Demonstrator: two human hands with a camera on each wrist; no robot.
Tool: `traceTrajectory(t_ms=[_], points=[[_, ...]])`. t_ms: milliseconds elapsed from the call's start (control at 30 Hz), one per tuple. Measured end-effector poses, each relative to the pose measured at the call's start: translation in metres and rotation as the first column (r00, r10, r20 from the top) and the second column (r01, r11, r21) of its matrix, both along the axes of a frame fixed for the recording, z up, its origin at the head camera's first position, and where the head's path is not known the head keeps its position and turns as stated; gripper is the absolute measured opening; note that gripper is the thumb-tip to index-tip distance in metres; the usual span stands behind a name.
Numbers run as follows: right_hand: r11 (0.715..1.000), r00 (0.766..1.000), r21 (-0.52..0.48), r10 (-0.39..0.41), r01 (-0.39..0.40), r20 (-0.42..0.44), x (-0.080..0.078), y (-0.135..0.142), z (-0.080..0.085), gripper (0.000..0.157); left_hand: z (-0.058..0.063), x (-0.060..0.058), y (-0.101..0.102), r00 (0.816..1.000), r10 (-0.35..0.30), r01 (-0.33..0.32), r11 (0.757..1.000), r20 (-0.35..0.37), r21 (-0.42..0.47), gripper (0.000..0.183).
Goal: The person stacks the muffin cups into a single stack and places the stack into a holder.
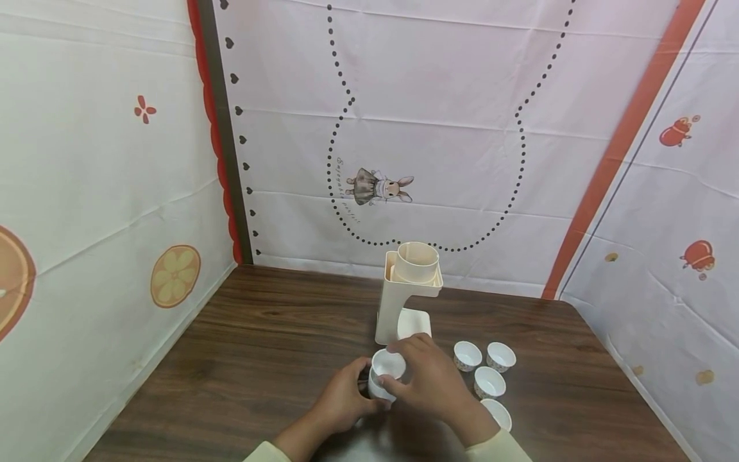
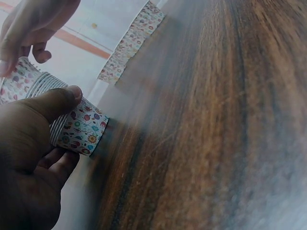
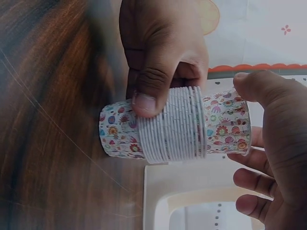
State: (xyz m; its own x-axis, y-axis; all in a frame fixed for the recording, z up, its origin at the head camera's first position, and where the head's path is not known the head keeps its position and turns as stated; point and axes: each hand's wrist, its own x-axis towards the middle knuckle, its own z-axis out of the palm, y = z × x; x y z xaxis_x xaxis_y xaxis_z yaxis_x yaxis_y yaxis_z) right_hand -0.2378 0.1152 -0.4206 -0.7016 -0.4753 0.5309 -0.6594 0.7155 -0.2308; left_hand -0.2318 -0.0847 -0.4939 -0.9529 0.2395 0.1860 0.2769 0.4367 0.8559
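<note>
My left hand (image 1: 345,396) grips a stack of nested paper cups (image 3: 170,125), its thumb across the white rims in the right wrist view. The stack stands close over the dark table, with small colourful flower prints showing on the lowest cup (image 2: 85,130). Above the packed rims, the top paper cup (image 3: 227,122) sits raised, most of its printed wall showing. My right hand (image 1: 430,378) pinches that cup near its rim, thumb on one side and fingers on the other. From the head view, its white inside (image 1: 389,363) faces up.
Behind the hands stands a cream dispenser-like stand (image 1: 392,308) with a round open cylinder (image 1: 418,260) on top. Several single paper cups (image 1: 489,382) stand upright to the right, one partly behind my right wrist. Printed cloth walls (image 1: 462,192) enclose the wooden table (image 1: 277,321).
</note>
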Motion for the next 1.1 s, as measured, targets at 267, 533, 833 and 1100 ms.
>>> traceTrajectory(t_ms=[267, 533, 833, 1100], points=[[1.000, 1.000, 0.015, 0.013, -0.013, 0.016, -0.001, -0.002, -0.007, 0.045, 0.000, 0.000, 0.000, 1.000, 0.000, 0.000, 1.000, 0.002, -0.001, 0.066], [0.999, 0.999, 0.027, 0.031, -0.032, 0.021, 0.000, -0.002, -0.012, 0.043, -0.002, 0.000, 0.000, 1.000, -0.008, 0.008, 1.000, 0.007, 0.021, 0.069], [0.998, 0.998, 0.062, 0.019, -0.022, 0.054, 0.001, -0.001, -0.017, 0.043, 0.000, 0.000, 0.000, 1.000, -0.002, 0.001, 1.000, 0.012, 0.015, 0.069], [0.998, 0.999, 0.066, 0.003, -0.006, 0.052, 0.002, -0.001, -0.019, 0.047, 0.001, 0.000, 0.001, 1.000, -0.001, 0.001, 1.000, 0.024, 0.017, 0.069]])
